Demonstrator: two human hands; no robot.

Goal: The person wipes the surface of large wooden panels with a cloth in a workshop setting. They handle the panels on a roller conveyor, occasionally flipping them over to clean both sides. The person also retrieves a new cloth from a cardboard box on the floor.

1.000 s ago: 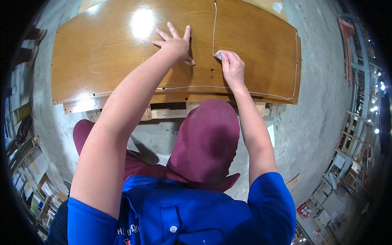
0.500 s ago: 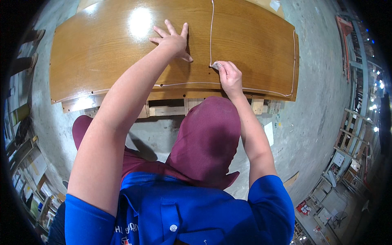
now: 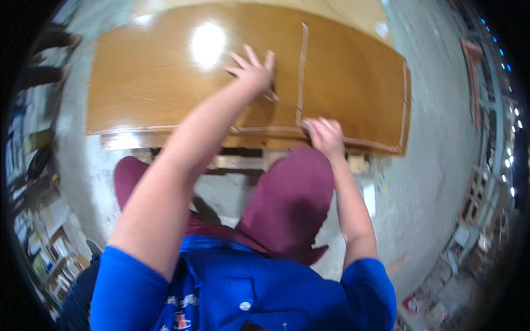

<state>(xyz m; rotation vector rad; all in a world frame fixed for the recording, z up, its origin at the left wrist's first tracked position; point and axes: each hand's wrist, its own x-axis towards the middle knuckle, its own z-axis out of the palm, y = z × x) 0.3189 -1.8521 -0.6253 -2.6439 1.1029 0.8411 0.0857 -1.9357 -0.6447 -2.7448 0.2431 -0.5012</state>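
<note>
Glossy, pale-lined brown panel [image 3: 286,69], left hand [image 3: 255,75] splayed, right hand [image 3: 328,137] pinched around wad [image 3: 306,126]

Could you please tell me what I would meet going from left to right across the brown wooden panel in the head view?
Bright glare spot, spread left hand, long pale line, right hand, pale line along the right end.
</note>
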